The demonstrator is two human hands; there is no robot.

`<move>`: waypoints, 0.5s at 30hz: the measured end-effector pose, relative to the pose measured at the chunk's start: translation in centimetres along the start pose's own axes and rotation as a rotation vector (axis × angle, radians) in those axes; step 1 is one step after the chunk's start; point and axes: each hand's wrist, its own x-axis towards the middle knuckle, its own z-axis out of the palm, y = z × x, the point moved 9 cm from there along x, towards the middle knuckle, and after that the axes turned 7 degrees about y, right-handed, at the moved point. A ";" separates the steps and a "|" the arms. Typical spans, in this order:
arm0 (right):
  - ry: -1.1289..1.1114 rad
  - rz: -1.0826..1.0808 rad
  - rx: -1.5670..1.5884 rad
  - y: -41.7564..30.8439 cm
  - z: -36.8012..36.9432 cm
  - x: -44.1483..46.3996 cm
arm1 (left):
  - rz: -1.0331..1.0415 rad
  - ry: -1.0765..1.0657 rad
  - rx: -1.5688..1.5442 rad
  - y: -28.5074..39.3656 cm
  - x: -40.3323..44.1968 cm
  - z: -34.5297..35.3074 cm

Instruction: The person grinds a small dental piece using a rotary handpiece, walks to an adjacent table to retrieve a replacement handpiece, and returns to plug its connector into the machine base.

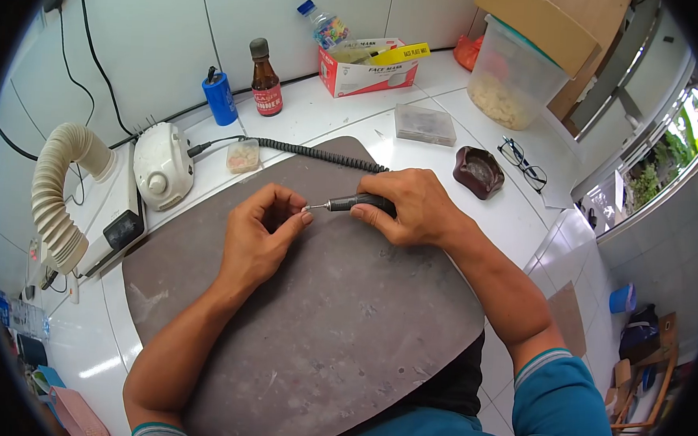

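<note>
My right hand (401, 206) is wrapped round a black rotary handpiece (350, 203), whose thin metal bit points left. A coiled black cord (321, 152) runs from it to a white control unit (162, 166) with a round knob. Thumb and fingertips of my left hand (262, 225) are pinched together right at the bit's tip. Whatever small piece sits between them is too small and covered to name. Both hands are above a grey-brown mat (344, 320).
Along the back stand a blue canister (219, 101), a brown bottle (267, 87) and a face mask box (364, 77). To the right are a clear flat case (425, 125), a dark ashtray (478, 174) and eyeglasses (523, 164). A ribbed hose (54, 195) arches at left.
</note>
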 end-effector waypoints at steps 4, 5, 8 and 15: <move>0.050 0.007 0.041 0.0 -0.4 0.0 | -0.003 -0.001 -0.008 -0.1 0.1 0.0; 0.081 0.000 0.064 -0.1 -0.6 0.1 | -0.001 0.000 -0.017 -0.3 0.1 0.0; 0.158 0.044 0.077 0.0 -1.4 0.1 | -0.016 0.002 -0.052 -0.3 0.1 -0.1; 0.120 0.087 0.057 -0.1 -1.3 0.2 | -0.054 -0.010 -0.098 -0.2 0.1 0.0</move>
